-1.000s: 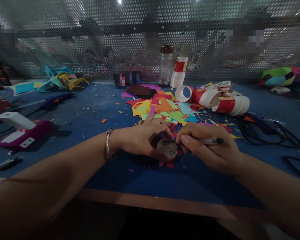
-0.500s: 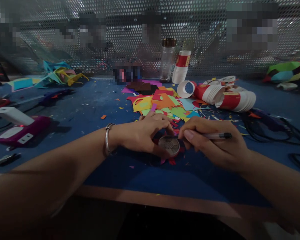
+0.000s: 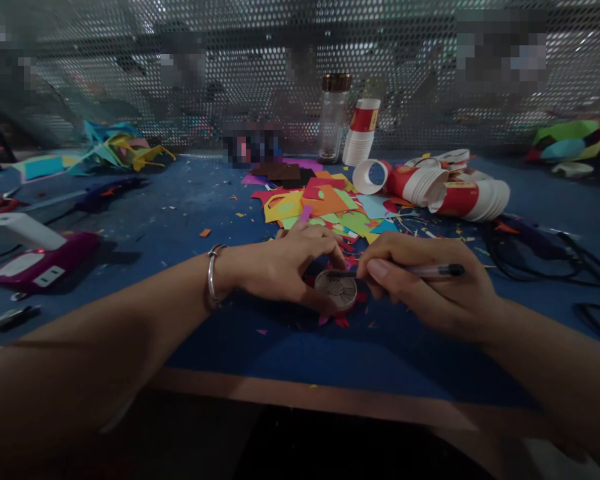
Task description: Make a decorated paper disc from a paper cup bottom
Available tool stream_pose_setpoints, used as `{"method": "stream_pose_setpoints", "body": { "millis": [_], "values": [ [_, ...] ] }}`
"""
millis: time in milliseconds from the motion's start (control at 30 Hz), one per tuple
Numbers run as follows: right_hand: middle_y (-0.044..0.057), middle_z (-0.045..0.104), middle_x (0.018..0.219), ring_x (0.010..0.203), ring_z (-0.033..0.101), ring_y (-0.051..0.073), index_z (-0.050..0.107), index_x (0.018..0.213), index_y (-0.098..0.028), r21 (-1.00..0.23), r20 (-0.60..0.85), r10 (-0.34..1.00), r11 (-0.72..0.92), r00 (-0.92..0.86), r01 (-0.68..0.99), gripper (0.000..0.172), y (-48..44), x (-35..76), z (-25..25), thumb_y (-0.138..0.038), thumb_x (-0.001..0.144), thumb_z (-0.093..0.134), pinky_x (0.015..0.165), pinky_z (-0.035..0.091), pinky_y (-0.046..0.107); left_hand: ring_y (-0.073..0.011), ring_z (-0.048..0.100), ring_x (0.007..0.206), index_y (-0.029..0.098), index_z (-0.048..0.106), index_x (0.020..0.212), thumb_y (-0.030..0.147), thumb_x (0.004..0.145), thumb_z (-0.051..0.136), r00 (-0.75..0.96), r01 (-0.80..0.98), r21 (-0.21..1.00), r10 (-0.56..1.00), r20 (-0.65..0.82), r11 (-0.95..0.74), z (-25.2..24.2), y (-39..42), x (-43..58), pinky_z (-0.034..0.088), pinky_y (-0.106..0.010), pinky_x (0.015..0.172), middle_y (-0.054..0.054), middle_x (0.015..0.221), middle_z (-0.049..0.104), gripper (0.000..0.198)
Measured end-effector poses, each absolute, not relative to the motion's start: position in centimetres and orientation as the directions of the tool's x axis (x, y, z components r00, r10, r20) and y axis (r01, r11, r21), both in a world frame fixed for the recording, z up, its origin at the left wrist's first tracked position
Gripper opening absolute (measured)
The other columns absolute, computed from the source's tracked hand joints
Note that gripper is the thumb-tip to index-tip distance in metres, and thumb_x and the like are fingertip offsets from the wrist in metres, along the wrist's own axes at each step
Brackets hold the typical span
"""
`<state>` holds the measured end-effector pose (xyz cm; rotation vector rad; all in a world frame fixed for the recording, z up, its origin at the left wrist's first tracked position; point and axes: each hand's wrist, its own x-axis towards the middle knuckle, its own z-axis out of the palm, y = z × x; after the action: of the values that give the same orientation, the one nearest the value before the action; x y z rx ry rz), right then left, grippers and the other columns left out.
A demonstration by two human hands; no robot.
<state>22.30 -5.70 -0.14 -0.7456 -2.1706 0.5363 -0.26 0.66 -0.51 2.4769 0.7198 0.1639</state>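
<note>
My left hand (image 3: 285, 267), with a metal bangle on the wrist, presses down on a small round metal disc (image 3: 336, 291) that lies on a scrap of red paper (image 3: 341, 321) on the blue table (image 3: 190, 200). My right hand (image 3: 420, 283) grips a clear pen (image 3: 430, 271) with a black cap. The pen's tip rests against the far edge of the disc. The paper under the disc is mostly hidden by my fingers.
A heap of coloured paper scraps (image 3: 325, 207) lies just beyond my hands. Red and white paper cups (image 3: 455, 197) lie on their sides at the right, with a stack (image 3: 361, 133) and a clear jar (image 3: 333, 119) behind. Black cables (image 3: 545, 257) run at the right. A purple device (image 3: 40, 260) sits left.
Both hands stay on the disc. The pen tip has shifted slightly along the disc's edge, and the view has tilted down a little.
</note>
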Motion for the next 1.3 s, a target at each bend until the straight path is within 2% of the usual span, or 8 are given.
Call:
{"method": "stream_pose_setpoints", "body": {
  "millis": [200, 400, 567, 967, 1300],
  "values": [
    [-0.004, 0.060, 0.062, 0.048, 0.050, 0.008, 0.062, 0.079, -0.020, -0.563, 0.518, 0.661, 0.741, -0.543, 0.365, 0.022, -5.81, 22.23, 0.15, -0.010, 0.096, 0.052, 0.049, 0.042, 0.023, -0.0323, 0.043, 0.140, 0.025, 0.063, 0.113, 0.054, 0.077, 0.083, 0.852, 0.456, 0.552, 0.522, -0.044, -0.698, -0.44, 0.66, -0.33, 0.024, -0.054, 0.123, -0.008, 0.141, 0.059, 0.050],
    [-0.004, 0.058, 0.059, 0.045, 0.047, 0.008, 0.060, 0.077, -0.021, -0.563, 0.502, 0.674, 0.731, -0.543, 0.387, 0.023, -5.97, 22.32, 0.20, -0.012, 0.097, 0.052, 0.043, 0.038, 0.022, -0.0330, 0.042, 0.141, 0.027, 0.063, 0.105, 0.055, 0.077, 0.083, 0.853, 0.445, 0.563, 0.521, -0.030, -0.696, -0.38, 0.60, -0.31, 0.020, -0.057, 0.125, -0.006, 0.139, 0.059, 0.045],
    [-0.004, 0.057, 0.060, 0.046, 0.048, 0.009, 0.059, 0.078, -0.021, -0.572, 0.507, 0.673, 0.730, -0.538, 0.374, 0.023, -6.04, 22.32, 0.12, -0.011, 0.097, 0.051, 0.042, 0.039, 0.023, -0.0319, 0.044, 0.139, 0.026, 0.063, 0.108, 0.052, 0.077, 0.083, 0.855, 0.442, 0.567, 0.517, -0.033, -0.695, -0.25, 0.53, -0.29, 0.017, -0.056, 0.126, -0.007, 0.138, 0.059, 0.046],
    [-0.003, 0.062, 0.066, 0.051, 0.051, 0.009, 0.061, 0.082, -0.022, -0.563, 0.521, 0.663, 0.740, -0.538, 0.367, 0.021, -5.68, 22.14, -0.10, -0.015, 0.099, 0.053, 0.046, 0.041, 0.024, -0.0322, 0.045, 0.136, 0.024, 0.062, 0.120, 0.056, 0.078, 0.082, 0.854, 0.460, 0.541, 0.518, -0.052, -0.705, -0.30, 0.65, -0.32, 0.023, -0.057, 0.124, -0.008, 0.136, 0.059, 0.056],
    [-0.003, 0.061, 0.065, 0.051, 0.051, 0.009, 0.061, 0.082, -0.022, -0.526, 0.526, 0.650, 0.755, -0.549, 0.391, 0.021, -5.74, 22.17, 0.02, -0.014, 0.099, 0.051, 0.046, 0.040, 0.024, -0.0330, 0.045, 0.139, 0.027, 0.062, 0.114, 0.057, 0.076, 0.081, 0.850, 0.456, 0.556, 0.525, -0.040, -0.695, -0.28, 0.57, -0.23, 0.019, -0.060, 0.126, -0.007, 0.137, 0.060, 0.052]
  ]
}}
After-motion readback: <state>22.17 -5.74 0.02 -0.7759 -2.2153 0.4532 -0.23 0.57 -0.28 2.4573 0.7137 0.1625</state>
